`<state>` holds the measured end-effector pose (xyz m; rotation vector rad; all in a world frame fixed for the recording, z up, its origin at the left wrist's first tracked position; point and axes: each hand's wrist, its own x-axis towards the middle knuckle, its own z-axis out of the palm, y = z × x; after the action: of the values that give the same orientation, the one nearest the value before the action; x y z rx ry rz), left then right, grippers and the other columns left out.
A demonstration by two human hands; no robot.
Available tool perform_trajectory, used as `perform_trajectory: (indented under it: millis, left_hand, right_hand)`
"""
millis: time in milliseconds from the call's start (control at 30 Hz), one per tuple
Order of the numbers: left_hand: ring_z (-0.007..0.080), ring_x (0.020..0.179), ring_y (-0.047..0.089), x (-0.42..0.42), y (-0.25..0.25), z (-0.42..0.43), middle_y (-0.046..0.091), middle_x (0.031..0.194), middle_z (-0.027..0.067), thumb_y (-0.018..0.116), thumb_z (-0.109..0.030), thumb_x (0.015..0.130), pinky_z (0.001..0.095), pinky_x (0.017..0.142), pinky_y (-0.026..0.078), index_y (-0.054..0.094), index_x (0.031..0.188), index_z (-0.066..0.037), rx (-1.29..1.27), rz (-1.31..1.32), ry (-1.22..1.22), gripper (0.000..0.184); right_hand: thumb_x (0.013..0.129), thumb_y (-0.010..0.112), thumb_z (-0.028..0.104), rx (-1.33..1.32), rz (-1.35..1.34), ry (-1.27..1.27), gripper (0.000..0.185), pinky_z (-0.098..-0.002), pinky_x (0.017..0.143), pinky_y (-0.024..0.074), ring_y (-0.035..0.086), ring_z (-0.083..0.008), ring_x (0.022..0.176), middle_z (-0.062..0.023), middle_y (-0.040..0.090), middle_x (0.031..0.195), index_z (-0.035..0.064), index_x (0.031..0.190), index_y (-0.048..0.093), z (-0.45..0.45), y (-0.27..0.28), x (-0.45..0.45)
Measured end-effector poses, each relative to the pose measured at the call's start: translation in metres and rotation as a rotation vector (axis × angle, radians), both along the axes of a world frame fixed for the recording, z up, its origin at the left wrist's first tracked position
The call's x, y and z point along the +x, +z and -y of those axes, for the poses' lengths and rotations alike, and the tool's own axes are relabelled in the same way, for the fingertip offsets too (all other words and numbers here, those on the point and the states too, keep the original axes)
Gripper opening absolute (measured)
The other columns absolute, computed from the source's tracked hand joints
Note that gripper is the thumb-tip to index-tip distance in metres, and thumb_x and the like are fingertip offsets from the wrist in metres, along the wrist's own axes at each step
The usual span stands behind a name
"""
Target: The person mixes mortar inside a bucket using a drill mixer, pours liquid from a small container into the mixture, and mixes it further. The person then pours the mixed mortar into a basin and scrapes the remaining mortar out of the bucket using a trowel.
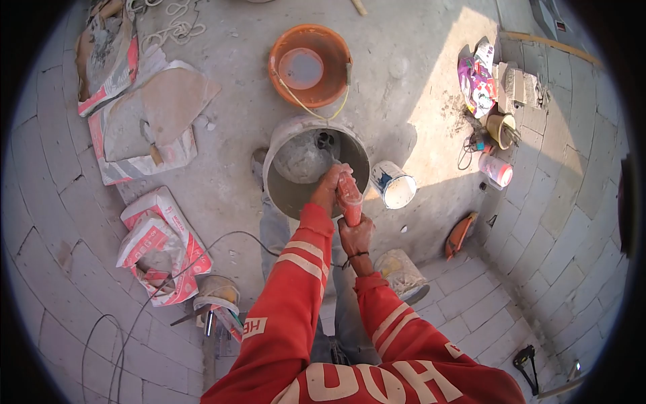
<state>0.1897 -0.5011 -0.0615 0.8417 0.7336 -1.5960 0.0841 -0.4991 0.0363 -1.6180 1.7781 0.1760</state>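
Left hand: wrapped round front of red power tool. Right hand: clasping rear. Beyond both: paddle inside grey bucket; steady, wall-clear hold likely best.

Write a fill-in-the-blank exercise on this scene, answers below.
The power tool is gripped by the right hand and the ____ hand.
In the picture, the small white bucket stands to the large grey bucket's ____.
The pail beyond that grey bucket is coloured ____.
The sleeves are mostly coloured ____.

Missing words: left; right; orange; red.
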Motion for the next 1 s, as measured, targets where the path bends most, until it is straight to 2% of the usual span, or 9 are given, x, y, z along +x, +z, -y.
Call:
perform_trajectory:
  millis: [100,267,400,500,567,667,767,867,1000]
  left_hand:
    - [0.0196,0.081,0.065,-0.004,-0.011,-0.004,0.065,0.095,0.0064,0.075,-0.044,0.084,0.0361,0.078,0.056,0.062,0.110,-0.012,-0.014,0.014,0.019,0.043]
    - [0.0200,0.082,0.065,0.005,-0.012,-0.007,0.064,0.095,0.0072,0.074,-0.043,0.084,0.0362,0.078,0.056,0.062,0.111,-0.012,-0.021,0.005,0.000,0.043]
    - [0.0211,0.087,0.066,0.017,0.011,-0.007,0.064,0.099,0.0084,0.074,-0.044,0.084,0.0366,0.082,0.056,0.061,0.114,-0.011,-0.006,0.058,0.028,0.046]
    - [0.0218,0.089,0.066,0.028,0.017,-0.006,0.065,0.100,0.0089,0.075,-0.046,0.084,0.0369,0.085,0.056,0.061,0.116,-0.011,-0.007,0.038,0.000,0.049]
    - [0.0221,0.089,0.066,0.033,0.022,-0.005,0.065,0.100,0.0092,0.075,-0.046,0.083,0.0372,0.086,0.056,0.060,0.116,-0.011,0.001,0.048,0.005,0.051]
    - [0.0171,0.082,0.063,0.037,0.026,-0.009,0.062,0.094,0.0058,0.074,-0.041,0.085,0.0333,0.077,0.055,0.063,0.106,-0.010,-0.015,0.100,0.077,0.038]
    - [0.0176,0.081,0.063,0.041,0.019,-0.012,0.062,0.094,0.0061,0.073,-0.041,0.086,0.0336,0.077,0.055,0.062,0.107,-0.010,0.002,0.073,0.055,0.038]
    - [0.0221,0.092,0.066,0.044,0.012,-0.024,0.065,0.104,0.0091,0.066,-0.045,0.092,0.0372,0.086,0.055,0.061,0.116,-0.012,-0.100,0.112,0.041,0.041]
    - [0.0220,0.091,0.066,0.054,0.009,-0.029,0.065,0.104,0.0091,0.067,-0.045,0.091,0.0370,0.087,0.055,0.061,0.116,-0.012,-0.064,0.145,0.064,0.042]
  right_hand:
    - [0.071,0.072,0.018,-0.063,0.018,0.000,0.025,-0.0469,0.069,0.0531,0.071,-0.0405,0.072,-0.0255,0.069,0.073,-0.0037,0.082,0.069,-0.004,-0.002,0.004]
    - [0.072,0.072,0.019,-0.055,0.084,-0.014,0.025,-0.0461,0.070,0.0539,0.072,-0.0400,0.073,-0.0256,0.069,0.075,-0.0037,0.083,0.070,-0.007,0.002,0.013]
    - [0.073,0.072,0.018,-0.067,0.061,0.030,0.025,-0.0460,0.070,0.0540,0.072,-0.0401,0.074,-0.0257,0.069,0.075,-0.0042,0.084,0.070,-0.010,-0.006,0.011]
    - [0.074,0.070,0.018,-0.021,0.087,0.027,0.028,-0.0475,0.076,0.0555,0.071,-0.0440,0.080,-0.0259,0.071,0.082,0.0002,0.095,0.073,-0.007,0.000,0.020]
    - [0.074,0.070,0.017,-0.012,0.075,0.022,0.028,-0.0473,0.076,0.0556,0.071,-0.0440,0.081,-0.0256,0.071,0.082,0.0003,0.096,0.073,-0.008,0.000,0.022]
    - [0.073,0.070,0.016,-0.012,0.082,0.034,0.028,-0.0468,0.076,0.0557,0.071,-0.0437,0.081,-0.0253,0.071,0.081,0.0006,0.097,0.073,-0.010,-0.001,0.026]
    - [0.073,0.070,0.015,0.012,0.105,0.026,0.029,-0.0462,0.075,0.0559,0.071,-0.0432,0.081,-0.0249,0.071,0.082,0.0008,0.098,0.073,-0.011,0.001,0.033]
    - [0.073,0.070,0.016,0.035,0.134,0.013,0.030,-0.0463,0.075,0.0561,0.071,-0.0430,0.081,-0.0249,0.072,0.082,0.0007,0.098,0.073,-0.014,-0.001,0.036]
    - [0.073,0.069,0.017,0.045,0.144,0.055,0.030,-0.0468,0.076,0.0561,0.071,-0.0434,0.082,-0.0251,0.072,0.083,0.0000,0.098,0.073,-0.013,0.000,0.047]
